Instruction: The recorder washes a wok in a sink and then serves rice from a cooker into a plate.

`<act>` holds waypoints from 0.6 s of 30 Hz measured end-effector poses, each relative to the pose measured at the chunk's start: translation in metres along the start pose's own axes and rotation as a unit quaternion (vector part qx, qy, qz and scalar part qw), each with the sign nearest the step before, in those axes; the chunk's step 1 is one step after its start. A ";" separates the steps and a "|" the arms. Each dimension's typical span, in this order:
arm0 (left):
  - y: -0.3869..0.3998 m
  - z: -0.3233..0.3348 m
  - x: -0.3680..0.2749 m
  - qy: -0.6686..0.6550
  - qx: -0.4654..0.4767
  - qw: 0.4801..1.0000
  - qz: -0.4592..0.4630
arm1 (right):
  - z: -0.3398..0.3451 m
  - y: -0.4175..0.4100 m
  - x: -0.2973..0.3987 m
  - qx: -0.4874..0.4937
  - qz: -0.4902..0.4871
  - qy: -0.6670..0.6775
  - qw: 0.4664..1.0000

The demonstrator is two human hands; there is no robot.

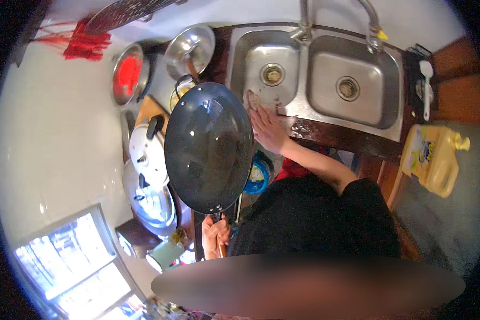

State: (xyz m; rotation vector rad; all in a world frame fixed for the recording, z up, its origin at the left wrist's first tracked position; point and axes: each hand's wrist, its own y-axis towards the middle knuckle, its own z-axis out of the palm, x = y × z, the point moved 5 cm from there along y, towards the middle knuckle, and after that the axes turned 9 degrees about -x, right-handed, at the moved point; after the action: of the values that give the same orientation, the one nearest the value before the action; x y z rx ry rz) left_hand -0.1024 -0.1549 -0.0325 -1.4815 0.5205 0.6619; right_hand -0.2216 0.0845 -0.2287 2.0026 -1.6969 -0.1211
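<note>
A black wok (208, 148) is held up in front of me, its dark inner surface facing up. My left hand (217, 233) grips the long handle at its near end. A small loop handle (181, 85) sits at the far rim. My right hand (269, 129) is beside the wok's right rim, over the front edge of the double stainless steel sink (303, 88). Its fingers stretch forward, slightly blurred; I see nothing held in them. Whether the fingertips touch the rim is unclear. Both sink basins show drain strainers.
Two taps (304, 34) (373, 42) rise behind the sink. Metal bowls (202, 46), a wooden board (149, 110) and pot lids (146, 150) stand left. A blue bucket (260, 180) is below the wok. A yellow jug (432, 160) and white spatula (426, 88) are right.
</note>
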 end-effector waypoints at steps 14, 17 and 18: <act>0.035 0.046 -0.002 0.111 0.080 0.990 -0.034 | -0.169 -0.263 -0.203 0.075 0.246 -0.192 0.947; 0.034 0.063 0.000 0.140 0.123 0.982 -0.033 | -0.177 -0.283 -0.247 0.055 0.297 -0.172 0.938; 0.030 0.067 0.001 0.163 0.138 0.977 -0.023 | -0.187 -0.279 -0.247 0.004 0.283 -0.194 0.939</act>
State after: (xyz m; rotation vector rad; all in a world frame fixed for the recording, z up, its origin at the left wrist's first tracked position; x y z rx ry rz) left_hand -0.1277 -0.0884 -0.0527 -1.3371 0.7943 0.2945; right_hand 0.0469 0.4024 -0.2487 1.4793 -2.4578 -0.3203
